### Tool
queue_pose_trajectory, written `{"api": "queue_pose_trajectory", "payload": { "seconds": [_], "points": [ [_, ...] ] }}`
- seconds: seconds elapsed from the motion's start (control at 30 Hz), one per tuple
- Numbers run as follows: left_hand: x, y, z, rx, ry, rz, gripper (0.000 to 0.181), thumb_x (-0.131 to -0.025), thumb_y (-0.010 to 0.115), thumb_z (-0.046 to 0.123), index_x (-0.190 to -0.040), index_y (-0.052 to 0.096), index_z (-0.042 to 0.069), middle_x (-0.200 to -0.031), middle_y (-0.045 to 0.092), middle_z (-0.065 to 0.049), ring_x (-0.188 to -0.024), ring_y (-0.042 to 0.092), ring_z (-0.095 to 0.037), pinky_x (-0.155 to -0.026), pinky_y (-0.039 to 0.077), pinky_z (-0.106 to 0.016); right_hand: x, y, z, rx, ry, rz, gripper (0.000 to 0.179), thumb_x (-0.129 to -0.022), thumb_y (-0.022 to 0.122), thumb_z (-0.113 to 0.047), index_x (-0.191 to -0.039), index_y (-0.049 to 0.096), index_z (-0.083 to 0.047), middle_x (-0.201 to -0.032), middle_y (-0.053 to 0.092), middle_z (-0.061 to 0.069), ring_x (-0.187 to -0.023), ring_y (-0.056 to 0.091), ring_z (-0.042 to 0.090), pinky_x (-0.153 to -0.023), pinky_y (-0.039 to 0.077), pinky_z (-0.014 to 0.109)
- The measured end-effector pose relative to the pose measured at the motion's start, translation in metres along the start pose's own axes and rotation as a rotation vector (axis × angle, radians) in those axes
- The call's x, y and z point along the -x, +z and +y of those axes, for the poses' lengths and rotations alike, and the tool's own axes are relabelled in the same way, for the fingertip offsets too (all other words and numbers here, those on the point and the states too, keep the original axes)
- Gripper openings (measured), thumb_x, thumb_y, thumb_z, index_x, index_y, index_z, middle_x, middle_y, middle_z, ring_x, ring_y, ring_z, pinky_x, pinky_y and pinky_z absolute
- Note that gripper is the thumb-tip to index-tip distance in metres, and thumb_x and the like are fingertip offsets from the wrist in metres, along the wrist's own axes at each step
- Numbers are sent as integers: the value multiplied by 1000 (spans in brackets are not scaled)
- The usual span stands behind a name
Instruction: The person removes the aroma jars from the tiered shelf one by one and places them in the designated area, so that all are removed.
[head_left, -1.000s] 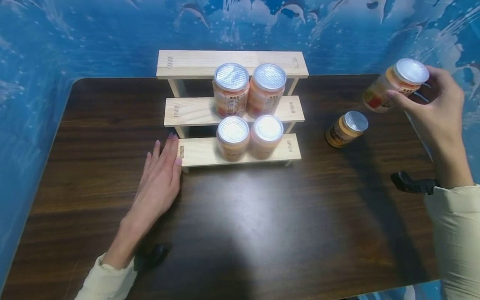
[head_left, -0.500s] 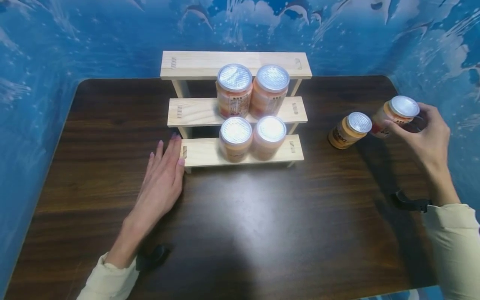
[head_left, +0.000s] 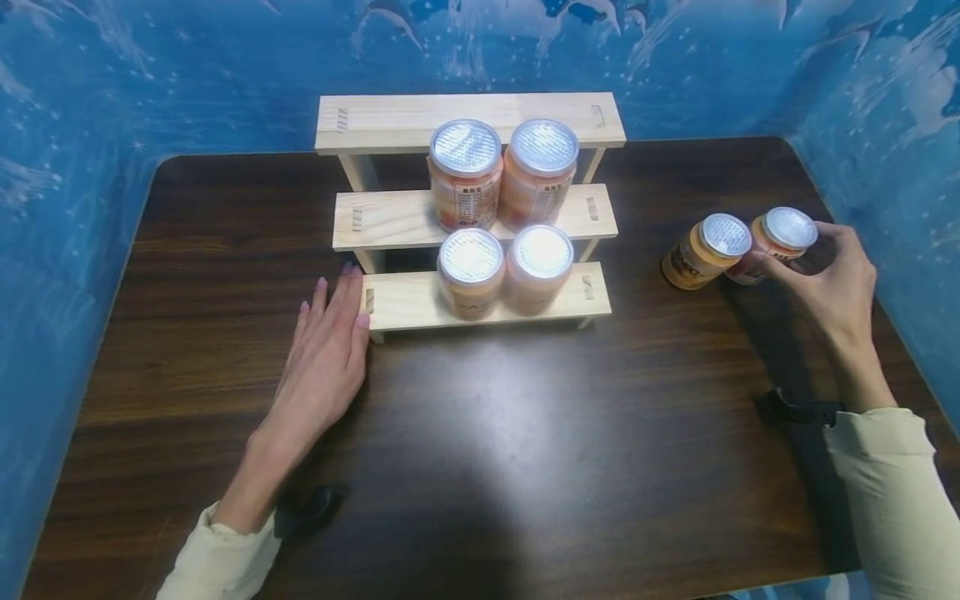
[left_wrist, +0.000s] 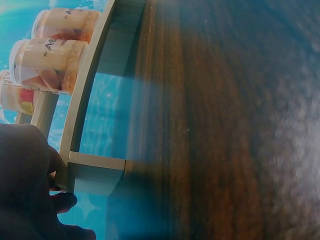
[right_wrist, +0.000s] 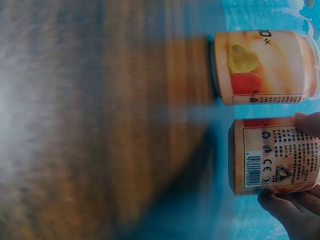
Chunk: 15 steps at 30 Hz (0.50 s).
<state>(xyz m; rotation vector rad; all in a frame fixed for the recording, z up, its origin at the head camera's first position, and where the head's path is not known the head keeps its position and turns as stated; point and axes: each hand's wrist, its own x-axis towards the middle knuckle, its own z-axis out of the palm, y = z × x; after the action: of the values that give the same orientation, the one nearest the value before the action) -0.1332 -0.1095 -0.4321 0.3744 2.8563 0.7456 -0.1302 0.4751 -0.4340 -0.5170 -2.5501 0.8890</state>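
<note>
The right hand (head_left: 832,283) gripped a jar (head_left: 774,242) at the far right of the table (head_left: 480,433), thumb on one side and fingers on the other. The jar stood roughly upright, lid up; whether its base touched the table could not be told. Its label (right_wrist: 280,155), with a barcode and rows of small print, faced the right wrist camera. Just to its left was a second jar (head_left: 693,257), upright on the table, with yellow and red fruit printed on its side. A narrow gap between the two showed from the right wrist.

The left hand (head_left: 318,367) grasped nothing; its fingers lay extended, and it touched the left end of the lowest step (head_left: 401,302) of a pale wooden rack (head_left: 457,117). The rack had three steps rising toward the far side. A pair of jars (head_left: 471,279) stood side by side on the lowest step, right of its middle, and another pair (head_left: 465,179) stood on the middle step (head_left: 386,218) beyond them. All the jars had silvery lids. Blue walls (head_left: 247,75) with dolphins rose behind the table, and pale sleeves (head_left: 888,483) covered both forearms.
</note>
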Motion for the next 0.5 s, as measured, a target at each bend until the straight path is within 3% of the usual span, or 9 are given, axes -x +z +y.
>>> {"api": "queue_pose_trajectory", "payload": {
  "seconds": [0.3,0.5],
  "points": [
    [1,1,-1,18,10,18,63,-122,26,33,-177,9,8,-184,7,-15,-169,4,-48,-135,4,-69,7,4,1,-54,69,-15,71,-91,92,-31,-150,57,-12,-128,53,-24,-124,60,4,-102,52,9],
    [0,1,0,13,8,6,64,-122,25,34,-177,8,9,-184,5,-14,-170,3,-47,-136,3,-68,10,4,4,-67,133,-51,72,-95,88,-33,-155,52,-16,-144,57,-9,-135,58,7,-113,51,18]
  ]
}}
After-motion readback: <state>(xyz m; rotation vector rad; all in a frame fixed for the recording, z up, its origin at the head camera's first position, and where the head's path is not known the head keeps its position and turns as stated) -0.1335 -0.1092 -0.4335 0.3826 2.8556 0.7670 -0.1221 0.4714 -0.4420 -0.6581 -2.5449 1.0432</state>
